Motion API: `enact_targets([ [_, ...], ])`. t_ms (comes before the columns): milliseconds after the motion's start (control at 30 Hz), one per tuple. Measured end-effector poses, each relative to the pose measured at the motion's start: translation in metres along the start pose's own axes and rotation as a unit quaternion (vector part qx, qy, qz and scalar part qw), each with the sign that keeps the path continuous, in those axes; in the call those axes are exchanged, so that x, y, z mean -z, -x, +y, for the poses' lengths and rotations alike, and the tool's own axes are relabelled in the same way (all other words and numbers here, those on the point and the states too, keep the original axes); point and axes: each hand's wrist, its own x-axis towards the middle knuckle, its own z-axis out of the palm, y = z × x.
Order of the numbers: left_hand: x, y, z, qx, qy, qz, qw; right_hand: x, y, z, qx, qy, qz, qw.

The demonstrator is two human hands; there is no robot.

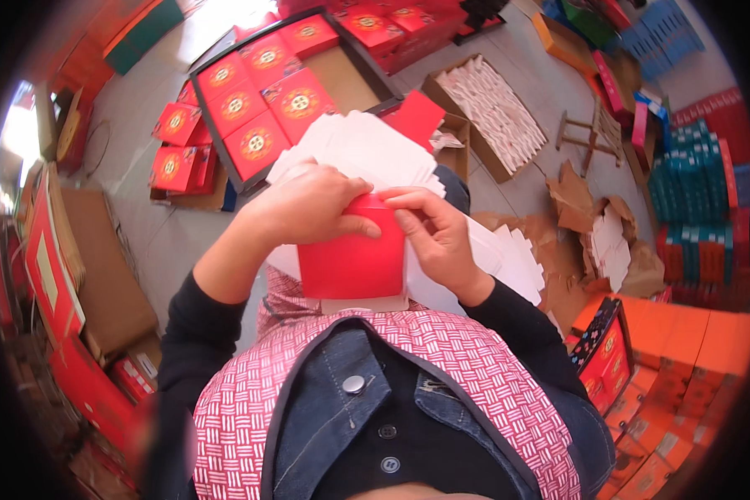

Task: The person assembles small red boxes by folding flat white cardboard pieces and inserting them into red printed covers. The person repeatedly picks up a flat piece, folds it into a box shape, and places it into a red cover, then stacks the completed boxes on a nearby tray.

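A plain red cardboard box [350,267] rests on my lap, its flat red face turned up toward me. My left hand [312,204] lies over its far left corner, thumb on the red face and fingers bent at the far edge. At the far right corner, the thumb and fingers of my right hand [442,237] pinch the box's edge. Just beyond my hands, a fanned stack of white card blanks [358,150] spreads out, with a red flap [417,117] at its right. More white blanks [504,258] lie beside my right forearm.
Ahead, a black-rimmed tray [342,75] holds several red patterned boxes. An open carton [492,117] packed with white folded pieces stands right of it, near a small wooden stool [592,137]. Torn brown paper [571,200] lies at right, above stacked orange boxes [675,333].
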Motion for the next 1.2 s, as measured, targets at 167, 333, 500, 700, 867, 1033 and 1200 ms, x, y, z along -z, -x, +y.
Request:
enact_targets([
  [167, 0.015, -0.031, -0.026, 0.049, 0.089, -0.085, 0.991, 0.064, -0.026, 0.013, -0.03, -0.075, 0.036, 0.996],
  [333, -0.027, -0.013, -0.065, 0.23, 0.646, 0.251, 0.683, 0.21, -0.051, 0.141, -0.159, -0.051, 0.252, 0.953],
  [500, -0.074, -0.014, -0.037, 0.305, 0.616, 0.322, 0.651, 0.244, -0.06, 0.329, -0.292, 0.152, 0.25, 0.91],
  [700, -0.069, -0.016, -0.029, 0.355, 0.613, 0.344, 0.616, 0.22, -0.109, 0.419, -0.148, 0.384, 0.158, 0.898],
  [867, -0.071, -0.015, -0.034, 0.362, 0.621, 0.357, 0.596, 0.201, -0.095, 0.435, -0.164, 0.401, 0.138, 0.891],
  [1033, -0.077, -0.023, -0.025, 0.341, 0.648, 0.375, 0.568, 0.212, -0.036, 0.402, -0.166, 0.434, 0.158, 0.871],
  [1200, -0.079, -0.025, -0.017, 0.256, 0.707, 0.375, 0.542, 0.254, -0.018, 0.273, -0.211, 0.0, 0.336, 0.918],
])
